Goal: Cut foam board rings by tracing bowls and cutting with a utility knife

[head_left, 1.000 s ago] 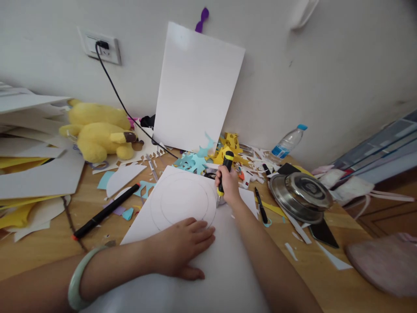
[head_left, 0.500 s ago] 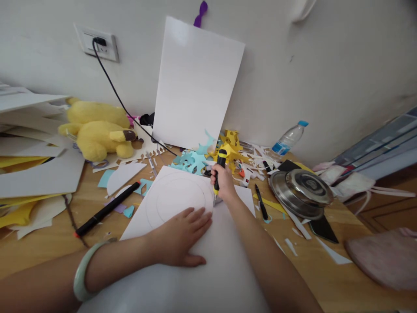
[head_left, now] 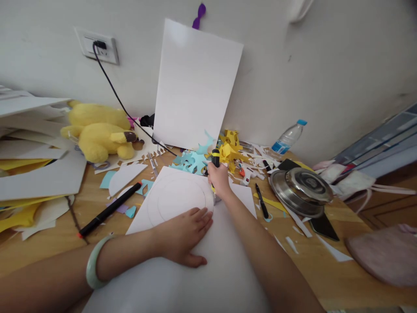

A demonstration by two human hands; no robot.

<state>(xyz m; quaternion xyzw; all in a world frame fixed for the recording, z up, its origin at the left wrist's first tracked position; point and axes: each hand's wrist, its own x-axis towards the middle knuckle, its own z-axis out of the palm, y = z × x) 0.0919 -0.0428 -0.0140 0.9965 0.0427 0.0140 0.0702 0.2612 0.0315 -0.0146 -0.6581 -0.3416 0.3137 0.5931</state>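
Observation:
A large white board [head_left: 182, 278] lies in front of me with pencil circles drawn on its far half. My left hand [head_left: 185, 234] rests flat on it, fingers stretched out, over the near edge of the circles. In my right hand [head_left: 220, 179] is a black and yellow utility knife [head_left: 215, 158], held upright in a closed grip. Its lower end meets the board at the right side of the outer circle; the tip itself is hard to make out. A pale green bangle sits on my left wrist.
A second white board [head_left: 198, 87] leans on the wall. Yellow plush toys [head_left: 104, 134], a black marker tube [head_left: 110, 208] and stacked sheets lie left. Right are a black pen [head_left: 261, 201], a metal bowl [head_left: 301, 191], a water bottle [head_left: 289, 138] and paper scraps.
My right hand and the knife have shifted slightly left and the knife stands more upright. My left hand still presses the board, nearly unmoved.

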